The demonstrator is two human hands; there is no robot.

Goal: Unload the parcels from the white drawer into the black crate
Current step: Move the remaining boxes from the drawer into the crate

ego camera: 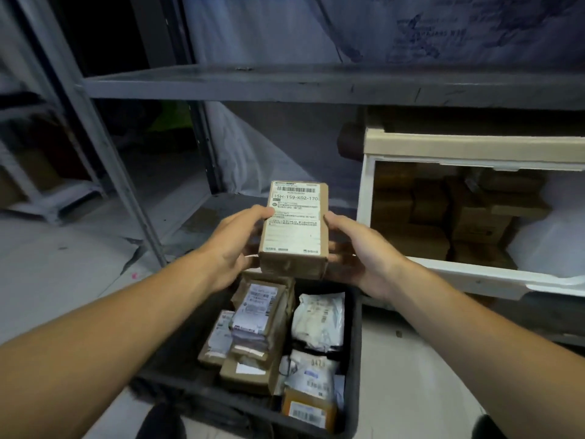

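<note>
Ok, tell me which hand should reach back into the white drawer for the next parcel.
Right. The right hand is on the side of the white drawer; the left hand could lower the held box into the black crate.

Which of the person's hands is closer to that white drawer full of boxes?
The right hand. It grips the labelled cardboard parcel on the side just beside the white drawer; the left hand grips the parcel's far side, above the black crate.

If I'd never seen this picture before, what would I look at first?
First, the brown cardboard box with a big white label, held up in the middle by the left hand and right hand. Below it sits the black crate, already holding many parcels. On the right, the white drawer still has brown boxes inside.
</note>
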